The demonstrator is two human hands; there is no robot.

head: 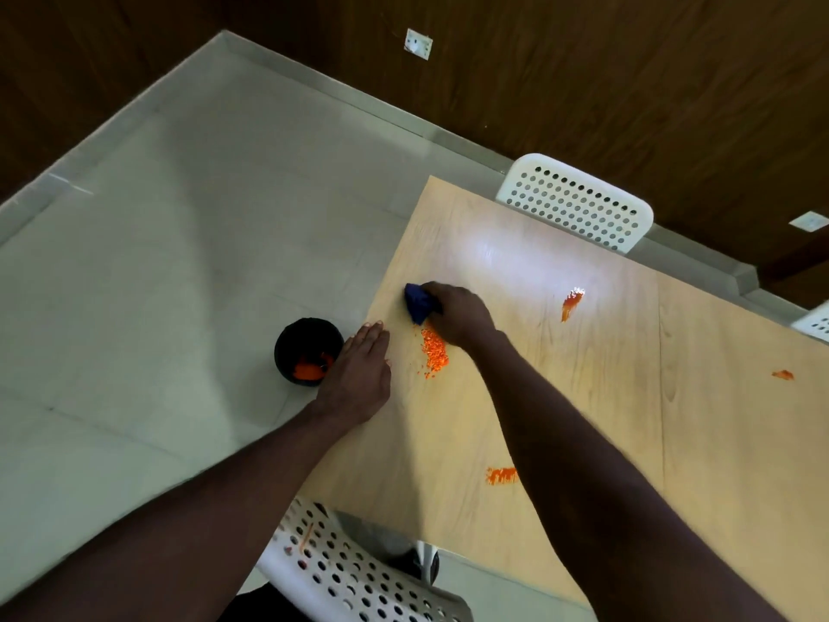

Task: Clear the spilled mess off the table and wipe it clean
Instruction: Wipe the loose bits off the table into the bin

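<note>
The blue cloth [418, 303] is bunched in the right hand [458, 314], whose fingers curl round it and press it onto the table [628, 352] just beyond the pile of orange crumbs [434, 350]. This placement appears intended to put the cloth behind the pile, so that a stroke toward the near-left edge carries the crumbs off the surface. The left hand [359, 372] lies at that edge, fingers straight and held together, grasping nothing; it likely serves as a guide or catch for the swept material. A black container [300, 343] stands on the floor beside the table edge, just beyond the left hand, and already holds orange material; its position suits it to receive what leaves the table. Three orange smears are not yet wiped: one near the bright reflection [572, 303], one beside the right forearm [500, 475], and one toward the right side [783, 375]. The crumb pile lies between the two hands, touching neither as far as can be seen. A white perforated chair [578, 202] stands at the far side, and another [354, 572] at the near side.
</note>
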